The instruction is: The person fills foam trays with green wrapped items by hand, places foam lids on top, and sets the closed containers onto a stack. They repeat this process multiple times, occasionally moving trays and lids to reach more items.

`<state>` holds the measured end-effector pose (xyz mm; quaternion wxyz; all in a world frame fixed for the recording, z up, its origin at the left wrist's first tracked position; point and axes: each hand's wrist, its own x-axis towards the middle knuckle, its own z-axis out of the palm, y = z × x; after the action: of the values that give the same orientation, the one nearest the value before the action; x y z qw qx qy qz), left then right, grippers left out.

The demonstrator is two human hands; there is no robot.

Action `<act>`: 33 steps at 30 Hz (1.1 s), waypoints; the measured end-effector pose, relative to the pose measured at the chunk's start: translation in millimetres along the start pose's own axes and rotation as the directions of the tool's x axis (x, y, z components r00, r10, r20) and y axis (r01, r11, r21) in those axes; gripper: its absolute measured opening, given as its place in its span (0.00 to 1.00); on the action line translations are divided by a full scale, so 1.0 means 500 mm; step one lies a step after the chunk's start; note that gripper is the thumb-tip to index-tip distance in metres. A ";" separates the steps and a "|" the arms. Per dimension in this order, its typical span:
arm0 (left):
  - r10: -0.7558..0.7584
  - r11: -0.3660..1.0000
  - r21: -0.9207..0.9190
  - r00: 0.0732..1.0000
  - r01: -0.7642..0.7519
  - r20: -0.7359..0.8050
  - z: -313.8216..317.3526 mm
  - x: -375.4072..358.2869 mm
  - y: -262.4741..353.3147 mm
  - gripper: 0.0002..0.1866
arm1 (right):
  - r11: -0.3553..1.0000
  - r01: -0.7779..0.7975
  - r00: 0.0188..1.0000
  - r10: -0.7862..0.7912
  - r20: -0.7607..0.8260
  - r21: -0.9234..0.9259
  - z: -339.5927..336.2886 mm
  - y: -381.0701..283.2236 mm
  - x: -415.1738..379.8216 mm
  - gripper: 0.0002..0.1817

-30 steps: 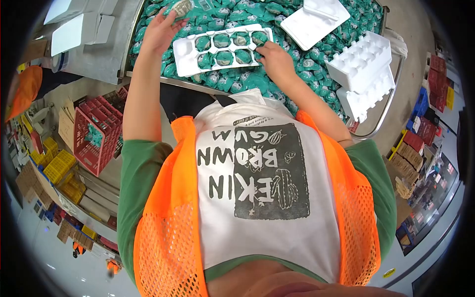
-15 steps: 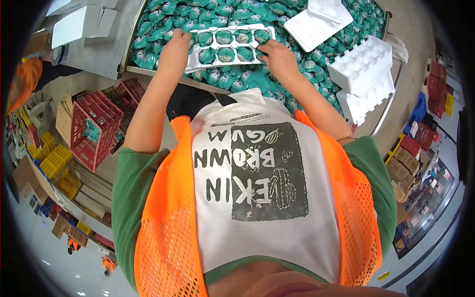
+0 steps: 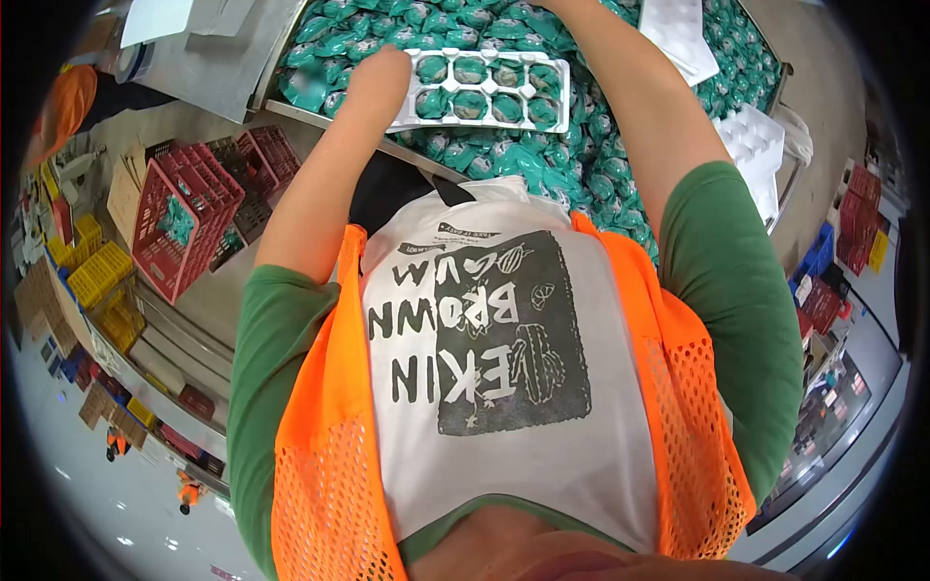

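Observation:
A white tray with two rows of round pockets lies over a bed of green-wrapped round pieces. Each pocket shows a green-wrapped piece. At the tray's left end my left hand is closed on the edge, its back toward me and its fingertips mostly hidden. My right forearm reaches up past the tray's right side, and the right hand itself is cut off by the top of the view.
More white trays rest at the right, some near the metal bin's edge. A metal table with a white box stands at left. Red crates sit on the floor below. Part of a person in orange shows at far left.
My right hand has let go of the tray's right end and moved up out of view. My left hand stays at the left end. The whole view has shifted slightly.

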<state>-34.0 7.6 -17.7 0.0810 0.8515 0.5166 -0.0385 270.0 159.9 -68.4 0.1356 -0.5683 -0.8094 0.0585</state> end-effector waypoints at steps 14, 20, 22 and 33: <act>-0.169 0.809 -0.586 0.939 -0.042 -0.300 -0.076 -0.019 -0.004 0.17 | 0.148 -0.326 0.939 -0.064 0.338 0.934 -0.152 -0.164 -0.154 0.24; 0.001 -0.457 -0.874 0.983 0.165 0.185 -0.094 -0.038 0.012 0.23 | -0.013 -0.461 0.866 -0.222 0.447 0.887 -0.128 -0.275 -0.201 0.24; -0.182 -0.201 -0.973 0.972 0.111 0.149 -0.070 -0.059 -0.021 0.22 | 0.100 -0.451 0.879 -0.122 0.461 0.887 -0.100 -0.311 -0.202 0.24; -0.396 0.194 -0.944 0.901 0.268 0.175 0.022 -0.201 -0.048 0.17 | 0.880 0.228 0.955 -0.287 0.082 0.417 -0.031 -0.502 -0.248 0.15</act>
<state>-101.8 -71.3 -16.0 0.5350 0.4987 0.6090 0.3069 86.7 -44.3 -10.3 0.1987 -0.4097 -0.8558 0.2454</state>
